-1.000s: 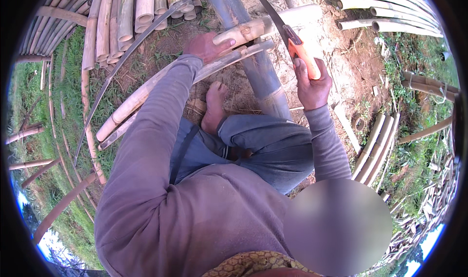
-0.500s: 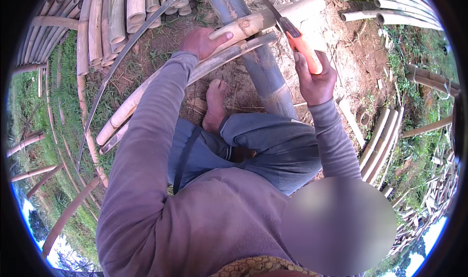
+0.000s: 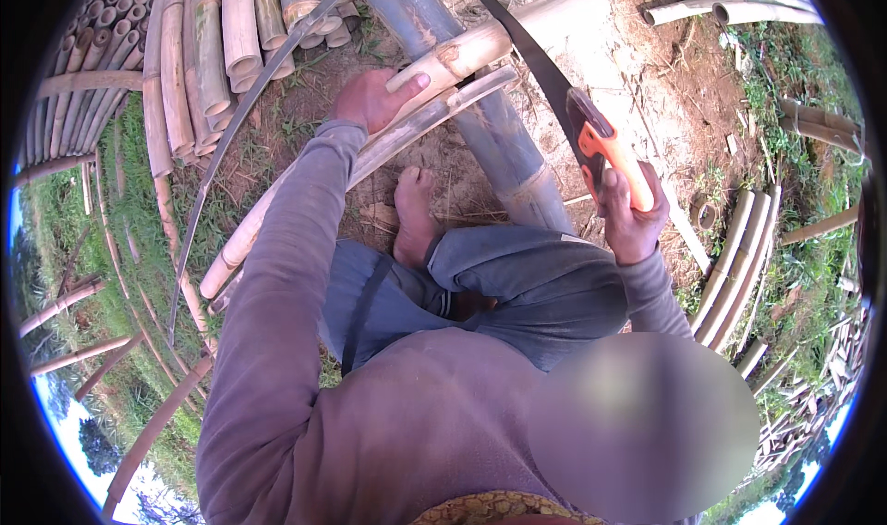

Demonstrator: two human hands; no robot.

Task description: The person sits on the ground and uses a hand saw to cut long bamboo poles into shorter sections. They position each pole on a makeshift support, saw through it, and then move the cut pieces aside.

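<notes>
My left hand (image 3: 370, 100) is wrapped round a pale bamboo pole (image 3: 453, 60), its thumb lying along the top. The pole slants from lower left to upper right, across a thick grey-green bamboo log (image 3: 513, 169). A thinner bamboo length (image 3: 420, 132) lies alongside its near side. In my right hand (image 3: 637, 220) is the orange handle of a handsaw (image 3: 545, 72). The saw's dark blade crosses the pole to the right of my left hand, where the pole rests near the log. How deep any cut goes cannot be seen.
Stacked bamboo poles (image 3: 199, 63) lie at the upper left, more (image 3: 758, 7) at the upper right. Several short lengths (image 3: 735, 271) lie right of my knee. A long thin strip (image 3: 217, 146) curves down the left side. My bare foot (image 3: 416, 211) stands beside the log.
My right hand has drawn the saw back toward me and to the right, so more blade shows on the near side of the pole. My left hand keeps its hold on the pole.
</notes>
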